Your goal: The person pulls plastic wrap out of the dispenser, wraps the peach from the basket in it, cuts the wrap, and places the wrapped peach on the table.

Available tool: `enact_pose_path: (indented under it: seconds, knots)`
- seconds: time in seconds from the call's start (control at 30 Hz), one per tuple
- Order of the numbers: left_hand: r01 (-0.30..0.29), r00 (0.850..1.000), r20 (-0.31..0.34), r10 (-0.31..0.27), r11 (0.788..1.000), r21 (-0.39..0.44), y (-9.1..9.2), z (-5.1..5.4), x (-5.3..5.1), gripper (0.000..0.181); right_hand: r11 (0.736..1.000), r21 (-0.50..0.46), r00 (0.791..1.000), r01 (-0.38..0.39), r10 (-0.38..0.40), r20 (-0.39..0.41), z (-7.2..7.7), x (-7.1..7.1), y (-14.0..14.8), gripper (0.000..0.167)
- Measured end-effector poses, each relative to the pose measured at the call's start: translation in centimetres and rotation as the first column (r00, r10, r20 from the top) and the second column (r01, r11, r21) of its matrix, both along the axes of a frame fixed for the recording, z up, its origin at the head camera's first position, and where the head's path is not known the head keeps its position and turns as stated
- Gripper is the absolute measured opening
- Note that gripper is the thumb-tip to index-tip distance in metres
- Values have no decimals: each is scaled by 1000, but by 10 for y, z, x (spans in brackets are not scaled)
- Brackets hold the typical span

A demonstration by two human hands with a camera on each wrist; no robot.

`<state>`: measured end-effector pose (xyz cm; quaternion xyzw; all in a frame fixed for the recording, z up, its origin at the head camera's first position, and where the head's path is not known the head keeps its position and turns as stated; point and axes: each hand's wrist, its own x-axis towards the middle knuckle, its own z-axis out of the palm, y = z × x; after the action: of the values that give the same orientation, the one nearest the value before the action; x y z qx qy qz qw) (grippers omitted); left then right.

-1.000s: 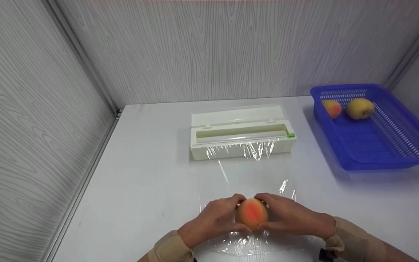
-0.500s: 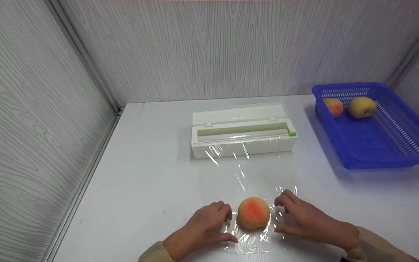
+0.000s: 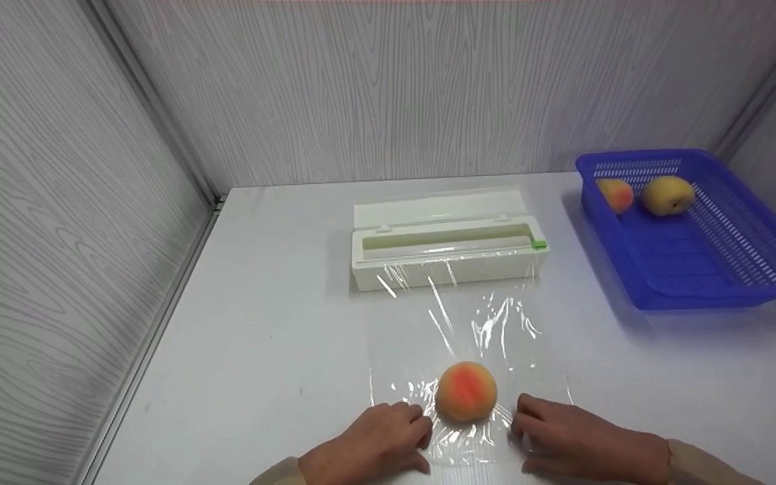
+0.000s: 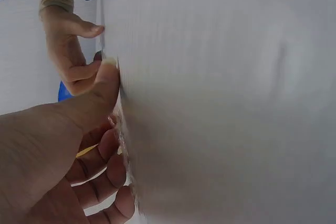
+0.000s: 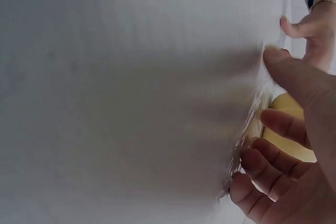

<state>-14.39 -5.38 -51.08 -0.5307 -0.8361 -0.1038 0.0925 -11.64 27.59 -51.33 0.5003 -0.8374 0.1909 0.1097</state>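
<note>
A peach point(image 3: 466, 391) with a red blush rests on clear cling film point(image 3: 489, 330), which runs toward me from a white dispenser box point(image 3: 452, 273). Left of the peach, my left hand point(image 3: 381, 441) has its fingertips down on the film, apart from the fruit. My right hand point(image 3: 573, 441) lies likewise on the right side, near small creases in the film. Both wrist views show loosely bent fingers touching the film's surface, with a gap between thumb and fingers. In the right wrist view, part of the yellow peach shows behind the fingers.
At the back right stands a blue plastic basket point(image 3: 698, 298) holding a yellow pear point(image 3: 667, 195) and a red-blushed yellow fruit point(image 3: 616, 195). The dispenser's lid point(image 3: 438, 205) is tipped back. A green slider point(image 3: 539, 245) sits at its right end. Wood-grain panels enclose the white table.
Both hands have let go of the peach, moved apart, and come down onto the film nearer me. The peach stays in place. Film creases have shifted between peach and box.
</note>
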Motion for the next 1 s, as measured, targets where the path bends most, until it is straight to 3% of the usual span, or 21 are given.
enact_pose_path:
  seconds: [0.1, 0.3, 0.43, 0.57, 0.73, 0.87, 1.0]
  knots:
    - [37, 999, -25, -37, 999, 2, 2, 2, -1, 19, 999, -17, 998, -34, 33, -58, 1, -2, -2, 25]
    - [67, 994, -91, -65, 998, 12, 0, 8, -1, 16, 999, 16, 995, -39, 40, -93, 0, -3, 2, 8]
    - [69, 996, -68, -66, 997, 43, -3, 14, -3, 16, 999, 52, 997, -13, 17, -79, 2, -3, 6, 5]
    - [75, 996, -43, -72, 995, 64, -4, 20, -7, 16, 999, 38, 999, -4, 5, -40, 5, -4, 9, 10]
    - [78, 996, -45, -74, 994, 80, -5, 25, -11, 10, 1000, 5, 999, 3, -2, -41, 9, -7, 8, 29]
    - [65, 997, -50, -60, 993, 99, -5, 27, -14, 6, 1000, -18, 996, -17, 15, -93, 13, -12, 7, 45]
    - [56, 998, -42, -51, 991, 119, -5, 29, -16, 7, 997, -63, 985, -44, 32, -170, 15, -17, 5, 41]
